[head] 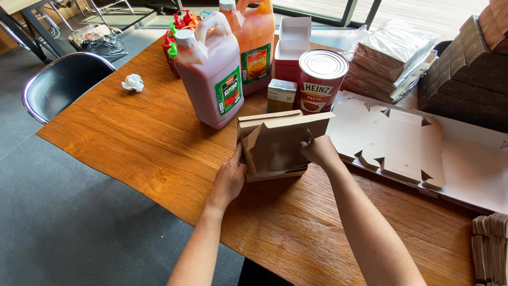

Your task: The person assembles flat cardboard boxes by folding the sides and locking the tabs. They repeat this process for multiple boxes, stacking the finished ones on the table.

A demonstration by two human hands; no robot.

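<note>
Our left hand (231, 177) braces the brown box (278, 144) at its left edge; our right hand (317, 150) pinches its right flap, steadying it before the can (320, 79).

The fingers of the right hand (319, 151) are tucked inside the half-folded cardboard box (278, 144); only the knuckles show. The left hand (230, 177) covers the box's lower left corner.

The top frame edge cuts off the orange sauce jug (256, 39) above its handle. The red sauce jug (209, 71) hides most of the small squeeze bottles (177, 32) behind it.

The right frame edge cuts off the stack of dark brown boxes (468, 74) and the flat white box blanks (423, 143). The bundle of brown paper (489, 246) runs out at the lower right corner.

Both forearms leave the frame at the bottom edge.
</note>
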